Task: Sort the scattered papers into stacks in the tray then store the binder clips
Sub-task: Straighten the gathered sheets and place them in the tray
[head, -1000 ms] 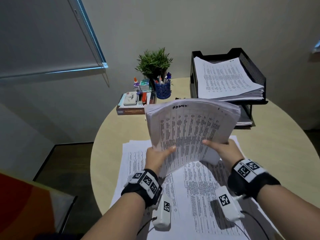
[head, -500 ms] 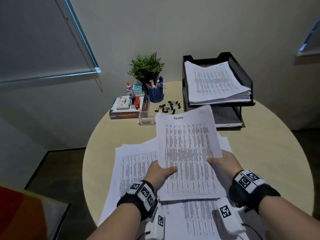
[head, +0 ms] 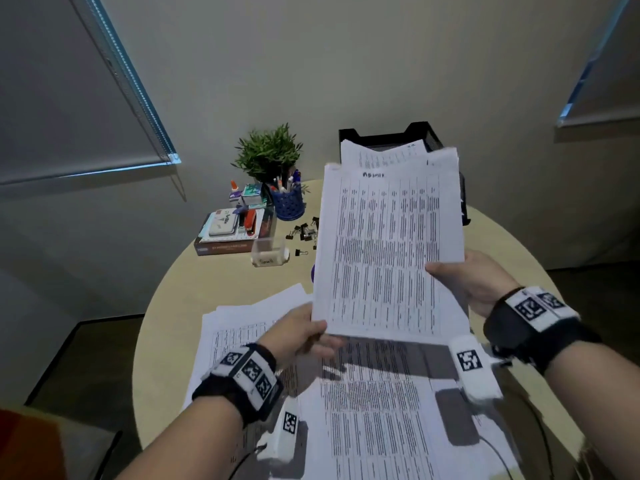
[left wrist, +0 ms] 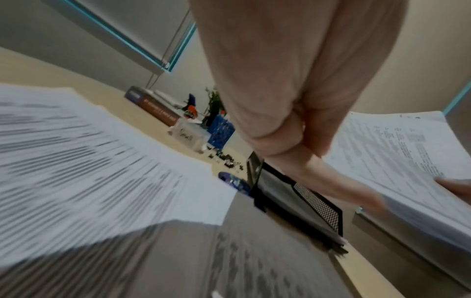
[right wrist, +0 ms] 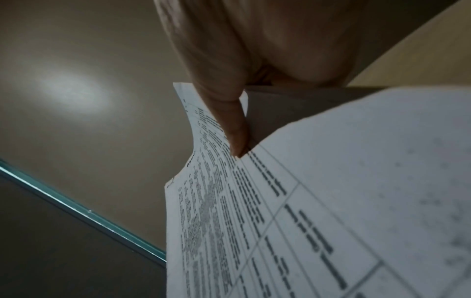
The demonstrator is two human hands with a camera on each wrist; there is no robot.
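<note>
Papers [head: 388,251]: we hold a light, floppy sheaf (thin, slippery) above the table [head: 221,275] w/ left hand [head: 298,332] and right hand [head: 474,282] pinching its lower corners, near the tray [head: 349,135]; best supported underneath.

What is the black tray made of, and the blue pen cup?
The black stacked tray looks like metal mesh with a matte finish: fine holes show in its side. The blue pen cup seems moulded plastic, judging by its open lattice wall, though that is uncertain.
</note>
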